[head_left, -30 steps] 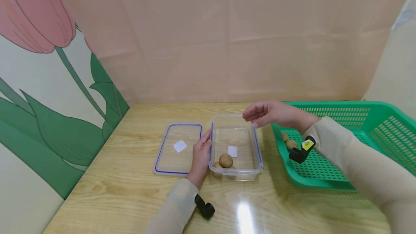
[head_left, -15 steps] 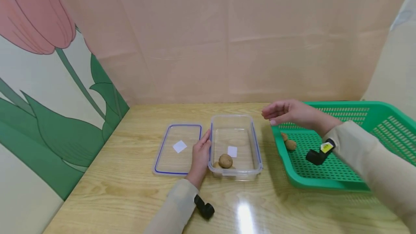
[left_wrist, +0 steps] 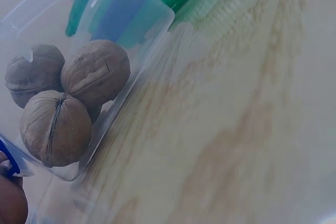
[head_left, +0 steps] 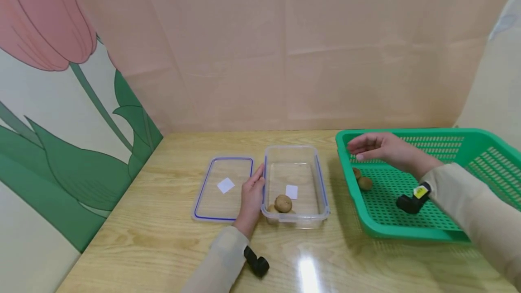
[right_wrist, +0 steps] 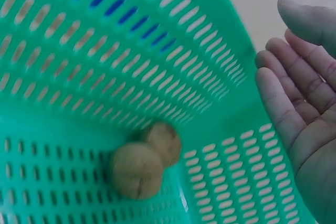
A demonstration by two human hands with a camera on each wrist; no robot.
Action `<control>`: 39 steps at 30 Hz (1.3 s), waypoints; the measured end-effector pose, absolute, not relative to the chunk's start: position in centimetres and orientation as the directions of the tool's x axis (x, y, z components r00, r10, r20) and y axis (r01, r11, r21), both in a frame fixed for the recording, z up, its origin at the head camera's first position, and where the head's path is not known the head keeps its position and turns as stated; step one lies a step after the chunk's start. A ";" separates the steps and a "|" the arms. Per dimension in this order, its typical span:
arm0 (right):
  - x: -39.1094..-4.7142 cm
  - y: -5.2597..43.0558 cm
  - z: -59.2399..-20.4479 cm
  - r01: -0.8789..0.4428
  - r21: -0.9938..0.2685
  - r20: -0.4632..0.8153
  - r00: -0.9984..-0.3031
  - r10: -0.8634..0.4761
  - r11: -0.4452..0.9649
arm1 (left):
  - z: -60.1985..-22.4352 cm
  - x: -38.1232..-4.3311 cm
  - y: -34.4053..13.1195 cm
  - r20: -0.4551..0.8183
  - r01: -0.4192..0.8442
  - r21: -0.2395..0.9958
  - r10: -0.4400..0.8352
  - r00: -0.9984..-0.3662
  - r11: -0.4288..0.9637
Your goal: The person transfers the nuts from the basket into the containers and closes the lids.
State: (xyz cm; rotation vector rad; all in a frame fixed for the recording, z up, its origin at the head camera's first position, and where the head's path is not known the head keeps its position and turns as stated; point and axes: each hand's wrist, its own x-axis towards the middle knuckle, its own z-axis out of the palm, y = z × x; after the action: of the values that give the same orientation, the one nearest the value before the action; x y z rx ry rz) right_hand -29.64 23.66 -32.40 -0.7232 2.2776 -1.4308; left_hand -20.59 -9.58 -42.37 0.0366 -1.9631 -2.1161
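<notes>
A clear plastic food container (head_left: 299, 174) stands on the table with several walnuts (head_left: 283, 203) at its near left corner. Through its wall, the left wrist view shows the walnuts (left_wrist: 55, 129) piled together. My left hand (head_left: 251, 200) rests along the container's left side with its fingers extended. Over the left part of a green perforated basket (head_left: 407, 230) hovers my right hand (head_left: 386, 149), holding nothing. The right wrist view shows its palm and loosely bent fingers (right_wrist: 278, 100). Two walnuts (right_wrist: 137, 171) lie below it in the basket's corner.
A clear lid (head_left: 211, 205) with a blue seal lies flat left of the container, close to my left hand. White paper squares show on the lid and in the container. A pink-covered wall (head_left: 228, 58) closes off the table's back.
My right hand has moved right, from above the container's right rim to over the basket. My left hand and the container stay in place.
</notes>
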 end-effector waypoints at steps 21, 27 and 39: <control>-31.1 26.6 -36.3 -0.242 -0.848 -0.195 -0.684 -0.703 0.471 | -42.2 -20.7 -9.6 0.101 0.121 0.988 -0.200 -0.975 -0.094; -31.3 26.9 -37.0 -0.286 -0.824 -0.190 -0.674 -0.714 0.489 | -42.5 -20.8 -9.6 0.128 0.146 0.986 -0.203 -0.971 -0.076; -31.4 27.0 -37.8 -0.305 -0.779 -0.263 -0.635 -0.726 0.548 | -42.4 -20.7 -9.6 0.131 0.148 0.987 -0.196 -0.972 -0.071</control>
State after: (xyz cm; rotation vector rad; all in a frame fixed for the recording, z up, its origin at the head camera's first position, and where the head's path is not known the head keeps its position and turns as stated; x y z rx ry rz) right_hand -31.45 26.97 -37.85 -0.8274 2.2101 -0.9580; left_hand -20.73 -9.64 -42.44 0.0531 -1.9646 -2.1405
